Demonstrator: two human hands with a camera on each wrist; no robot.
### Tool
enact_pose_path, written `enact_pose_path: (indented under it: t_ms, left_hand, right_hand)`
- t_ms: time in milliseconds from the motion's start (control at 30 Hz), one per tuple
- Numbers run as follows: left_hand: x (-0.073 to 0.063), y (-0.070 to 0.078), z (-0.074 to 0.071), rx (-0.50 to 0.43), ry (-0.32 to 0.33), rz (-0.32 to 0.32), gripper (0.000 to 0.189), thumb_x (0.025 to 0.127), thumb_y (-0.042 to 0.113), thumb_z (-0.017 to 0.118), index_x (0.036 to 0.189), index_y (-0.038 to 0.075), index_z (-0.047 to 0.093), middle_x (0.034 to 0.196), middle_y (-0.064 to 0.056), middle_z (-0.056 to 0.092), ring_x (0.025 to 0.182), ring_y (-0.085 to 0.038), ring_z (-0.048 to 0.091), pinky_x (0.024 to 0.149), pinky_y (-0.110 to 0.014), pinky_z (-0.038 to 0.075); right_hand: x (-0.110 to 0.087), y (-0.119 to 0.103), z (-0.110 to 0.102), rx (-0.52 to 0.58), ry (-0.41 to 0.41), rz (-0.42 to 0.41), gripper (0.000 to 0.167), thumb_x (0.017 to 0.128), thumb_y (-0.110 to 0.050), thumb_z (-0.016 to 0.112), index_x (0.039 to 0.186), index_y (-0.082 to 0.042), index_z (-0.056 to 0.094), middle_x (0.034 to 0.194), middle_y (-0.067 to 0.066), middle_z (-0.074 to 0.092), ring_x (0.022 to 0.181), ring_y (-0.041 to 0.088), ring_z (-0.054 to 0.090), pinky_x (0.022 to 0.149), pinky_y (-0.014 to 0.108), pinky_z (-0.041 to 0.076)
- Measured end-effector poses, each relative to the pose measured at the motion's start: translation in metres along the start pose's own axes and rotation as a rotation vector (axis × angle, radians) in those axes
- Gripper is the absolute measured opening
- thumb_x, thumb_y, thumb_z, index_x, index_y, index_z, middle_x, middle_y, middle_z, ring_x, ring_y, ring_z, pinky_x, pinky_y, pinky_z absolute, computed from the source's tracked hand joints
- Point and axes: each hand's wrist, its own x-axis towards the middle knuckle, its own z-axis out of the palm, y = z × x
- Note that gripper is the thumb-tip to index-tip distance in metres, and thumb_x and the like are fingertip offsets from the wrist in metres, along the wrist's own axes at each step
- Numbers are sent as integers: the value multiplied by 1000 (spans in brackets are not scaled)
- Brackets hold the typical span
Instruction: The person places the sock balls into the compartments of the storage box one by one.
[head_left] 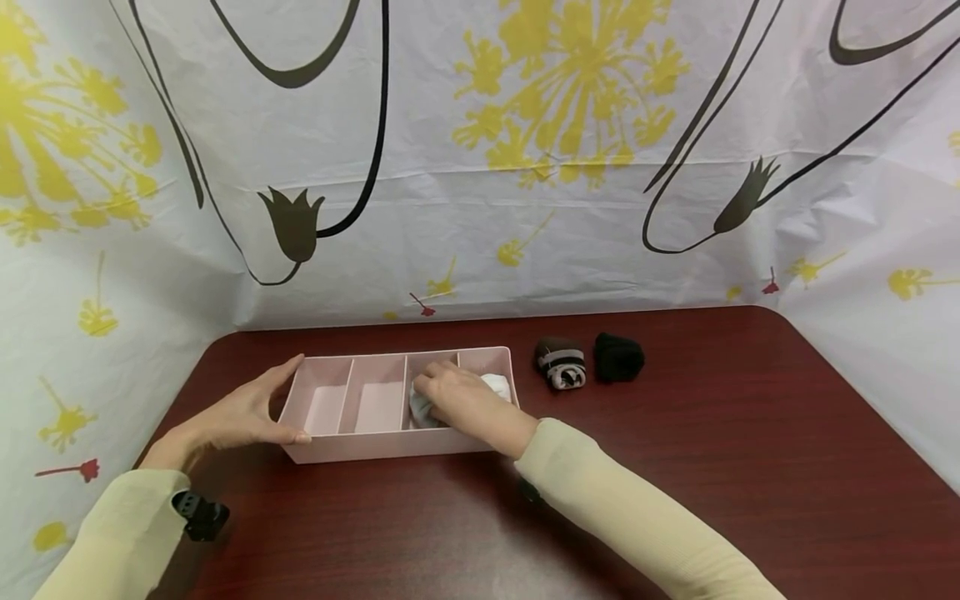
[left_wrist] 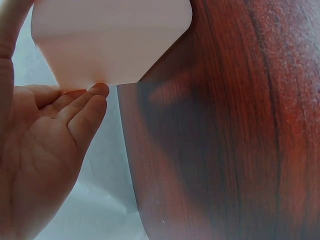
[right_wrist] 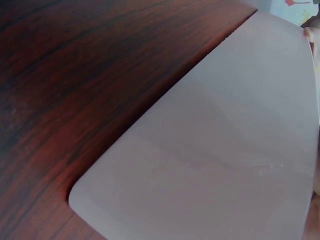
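A long pink box (head_left: 330,448) with divided compartments stands on the table. My left hand (head_left: 240,414) grips its left end, thumb at the near wall and fingers at the far corner. In the left wrist view, the fingertips (left_wrist: 101,90) touch the end wall. My right hand (head_left: 468,400) reaches into the third compartment from the left and holds a grey rolled sock (head_left: 422,410), partly hidden under the fingers. A white cloth bundle (head_left: 497,385) lies in the rightmost compartment, partly behind the right hand. The right wrist view is mostly filled by the box's near wall (right_wrist: 200,145).
Right of the box lie a brown, striped rolled sock (head_left: 561,363) and a black rolled sock (head_left: 618,357). The dark red wooden table (head_left: 712,442) has rounded far corners. A white sheet printed with flowers (head_left: 420,208) hangs behind and at both sides.
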Motion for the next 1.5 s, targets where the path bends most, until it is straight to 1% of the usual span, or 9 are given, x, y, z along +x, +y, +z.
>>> enact_pose_path:
  t_ms: [233,400,600,800,1000,1167,1300,1400,1500]
  left_hand:
    - [-1,0,0,4,-2,-2,115,66,34,83,151,3,11,149,-29,20,133,-45,23,99,-66,27]
    - [-2,0,0,8,-5,-2,115,67,33,83,151,3,11,149,-29,19,133,-46,23,99,-66,27]
    - [-2,1,0,6,-3,-5,114,67,33,82,151,4,11,149,-29,19,133,-46,23,98,-66,28]
    - [-3,1,1,10,0,-1,114,67,33,82,151,4,11,150,-29,19,133,-46,23,98,-66,27]
    - [-3,2,1,25,4,-5,114,67,35,82,151,4,11,149,-29,20,132,-45,25,97,-66,28]
    - [-2,2,0,16,1,-20,115,66,34,83,151,4,11,149,-29,20,130,-45,27,97,-67,29]
    - [-2,2,0,9,0,-25,116,66,33,83,151,4,11,148,-29,21,130,-45,27,96,-67,29]
    - [-2,2,0,9,1,-22,116,65,33,84,151,4,11,148,-30,21,130,-45,27,97,-67,29]
    - [-2,2,1,8,2,-16,116,65,33,84,151,3,11,148,-30,20,130,-45,26,97,-67,28]
  right_hand:
    - [-2,2,1,58,23,-7,28,77,-15,75,103,-10,65,97,3,60,94,17,57,77,28,49]
    - [-7,6,2,208,73,-9,34,78,-13,75,110,-7,64,102,5,60,95,18,57,81,29,48]
    - [-21,13,-4,355,213,-47,36,79,-13,75,112,-6,64,106,6,63,97,18,60,82,29,50]
    - [-47,29,-9,454,338,-45,39,77,-12,77,113,-6,64,109,9,66,97,20,63,82,31,51]
    - [-81,54,-9,480,415,31,38,76,-9,77,111,-4,65,104,9,67,87,21,62,74,31,51]
    - [-107,79,-8,482,455,137,39,74,-7,78,111,-3,65,105,9,67,93,20,62,78,33,52]
    - [-123,98,-8,518,457,226,41,74,-4,78,112,0,65,107,11,66,93,25,65,78,37,53]
    - [-130,109,-9,545,431,290,41,74,-2,77,113,3,63,108,15,65,95,32,65,80,40,53]
    - [-135,119,-10,539,405,323,44,75,-1,76,116,3,61,110,17,63,98,33,64,83,42,52]
